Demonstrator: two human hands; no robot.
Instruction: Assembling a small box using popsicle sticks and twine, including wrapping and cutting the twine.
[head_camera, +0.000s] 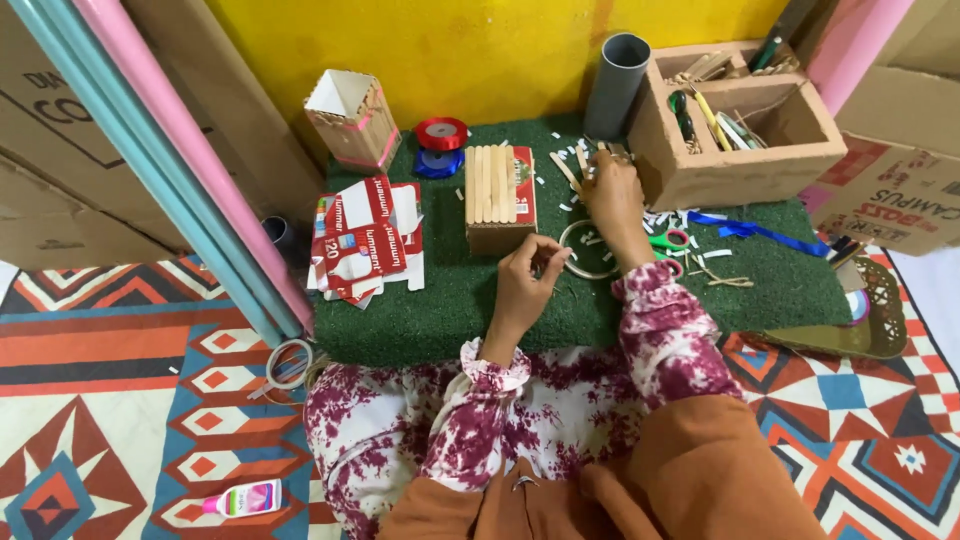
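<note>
Both hands busy: left hand (528, 283) pinches a thin stick, right hand (610, 195) grasps wooden sticks (572, 168)

A green turf mat (440, 310) lies against a yellow wall (480, 50), with a rug (130, 400) patterned in orange, blue and cream geometric shapes beneath. Sleeves (660, 320) show a maroon-and-white tie-dye print above an orange cloth (700, 470). Red tape (441, 132) sits on a blue roll (438, 163); flattened cartons (365, 235) are red and white. A grey tube (615, 85), pink roll (190, 150), pale blue roll (130, 150), blue ribbon (755, 230) and green-handled scissors (668, 241) complete the scene.
</note>
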